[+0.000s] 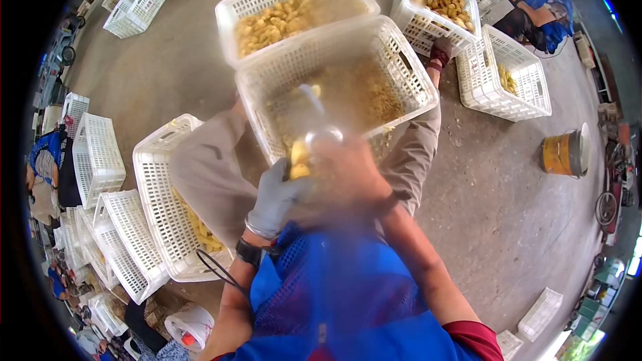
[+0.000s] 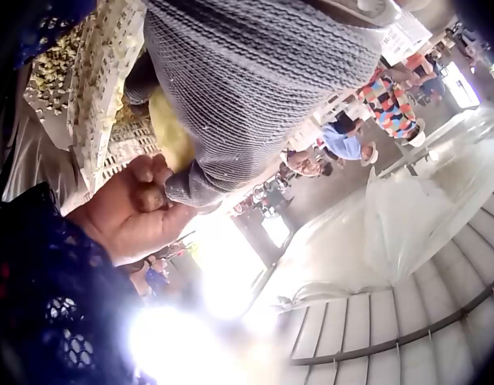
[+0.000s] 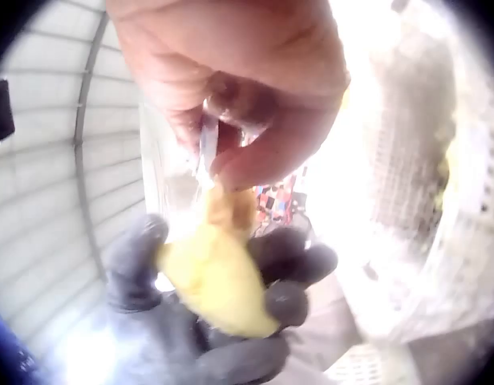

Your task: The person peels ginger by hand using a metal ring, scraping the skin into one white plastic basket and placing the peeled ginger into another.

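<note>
My left hand [image 1: 277,195], in a grey knitted glove [image 2: 255,96], holds a pale yellow tapered piece of produce [image 3: 219,277] with its fingers curled round it. My bare right hand [image 3: 247,68] pinches a thin shiny blade [image 3: 208,144] right at the piece's upper end. The blade's handle is hidden in the fingers. In the head view, the right hand [image 1: 351,167] is blurred, close beside the yellow piece [image 1: 299,160]. Both hands are at the near edge of a white slatted crate [image 1: 257,110] between my knees, with yellowish scraps [image 1: 384,97] inside.
Beyond it stands a white crate [image 1: 224,30] filled with yellow pieces [image 1: 277,23]. Another filled crate [image 1: 418,27] is by my foot [image 1: 440,52]. A crate [image 1: 150,180] stands at my left leg. To the right is a yellow-and-black bucket [image 1: 562,154]. Other people sit around.
</note>
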Motion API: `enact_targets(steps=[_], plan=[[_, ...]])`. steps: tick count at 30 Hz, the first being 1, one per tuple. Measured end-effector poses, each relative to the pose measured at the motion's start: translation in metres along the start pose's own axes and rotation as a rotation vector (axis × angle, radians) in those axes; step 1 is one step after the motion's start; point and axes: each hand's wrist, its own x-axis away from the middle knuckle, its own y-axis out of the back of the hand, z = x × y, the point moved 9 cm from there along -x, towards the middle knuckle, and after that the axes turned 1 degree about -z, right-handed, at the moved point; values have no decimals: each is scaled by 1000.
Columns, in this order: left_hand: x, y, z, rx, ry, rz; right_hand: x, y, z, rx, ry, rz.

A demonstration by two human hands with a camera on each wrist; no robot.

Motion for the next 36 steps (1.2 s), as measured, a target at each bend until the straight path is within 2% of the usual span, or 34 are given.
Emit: enact_targets(steps=[1, 4, 7, 10, 13, 19, 23, 25, 27, 31, 36], plan=[[1, 1, 2, 102, 40, -2, -5, 6, -6, 32, 24, 27], [0, 4, -5, 145, -77, -36, -11, 8, -2, 119, 155, 122], [-6, 9, -15, -265, -244, -30, -10, 3, -2, 211, 289, 169], [-4, 8, -21, -317, -295, -6, -11, -2, -5, 219, 301, 211], [-2, 8, -31, -522, -414, -4, -9, -6, -3, 229, 268, 250], [-1, 7, -39, -622, -503, -46, -5, -10, 13, 391, 378, 204], [-1, 8, -31, -496, -415, -80, -6, -12, 2, 325, 324, 161], [1, 7, -25, -379, -372, -125, -4, -12, 5, 515, 468, 69], [0, 8, -26, -418, -357, -147, 0, -10, 5, 597, 527, -9], [1, 12, -21, -432, -333, -247, 1, -11, 0, 530, 406, -56], [1, 16, -9, -266, -89, -224, -11, -15, -4, 435, 319, 8]])
